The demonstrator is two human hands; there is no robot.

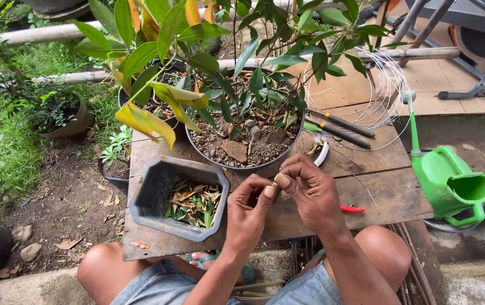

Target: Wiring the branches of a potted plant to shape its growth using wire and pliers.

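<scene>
A weathered wooden tabletop (389, 195) stood outdoors. Nearest, the left hand (249, 208) and right hand (309, 189) pinched a thin wire (348, 173) between fingertips. Beyond sat a grey pot (158, 195), a potted plant (246, 133) and the wire coil (386, 85). The springy wire might slip and whip loose.

Thin silvery wire (361, 186): pinched between fingertips of left hand (252, 206) and right hand (310, 189), both closed on its end, above front-middle of wooden table (392, 195). Free strand runs from fingers toward table's right edge, slightly curved, lying low over boards. Farther along, looped into loose coil (386, 93) of several turns at far right corner of table, partly overhanging edge. Exact shape of pinched end hidden by fingertips. Hands touching each other at thumbs and forefingers.
</scene>
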